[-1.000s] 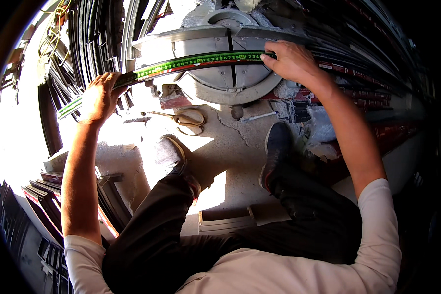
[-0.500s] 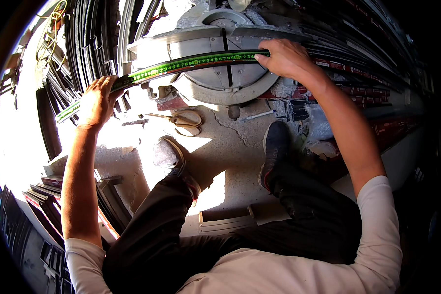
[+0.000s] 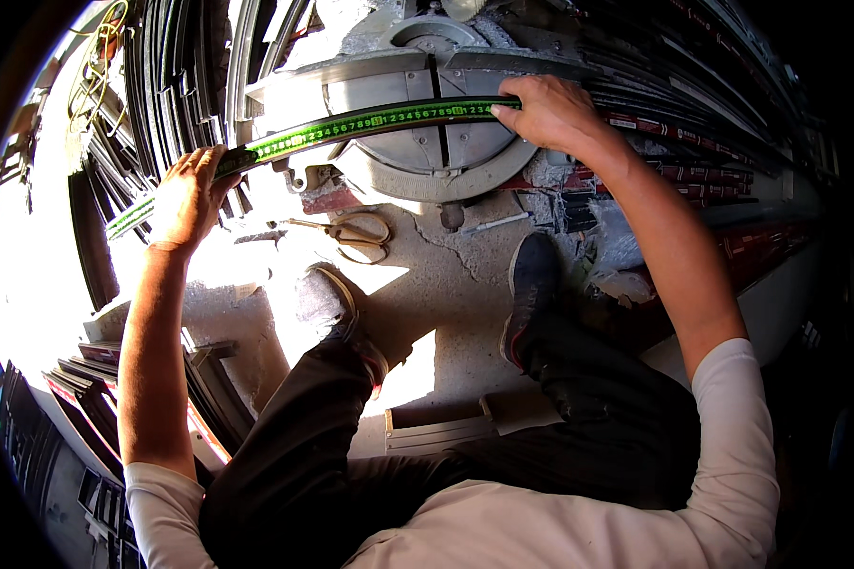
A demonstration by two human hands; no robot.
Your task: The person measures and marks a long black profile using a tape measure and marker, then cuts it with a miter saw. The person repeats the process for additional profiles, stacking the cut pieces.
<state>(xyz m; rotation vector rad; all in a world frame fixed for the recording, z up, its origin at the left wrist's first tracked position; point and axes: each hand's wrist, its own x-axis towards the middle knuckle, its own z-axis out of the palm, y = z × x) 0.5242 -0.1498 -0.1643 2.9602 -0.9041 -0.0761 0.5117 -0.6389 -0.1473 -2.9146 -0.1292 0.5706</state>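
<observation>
A green tape measure blade with dark markings stretches between my two hands, lying along a dark, narrow strip that runs under it. My left hand is closed round the blade and strip, and the blade's end sticks out beyond it to the lower left. With thumb and fingers pinched, my right hand grips them at the other end. Whatever lies inside that palm is hidden. Behind and below the blade sits the round grey metal table of a mitre saw, with a dark slot down its middle.
Scissors and a white pen-like stick lie on the concrete floor before the saw. Long dark profiles are stacked at the left, more at the right. Crumpled clear plastic lies near my right shoe.
</observation>
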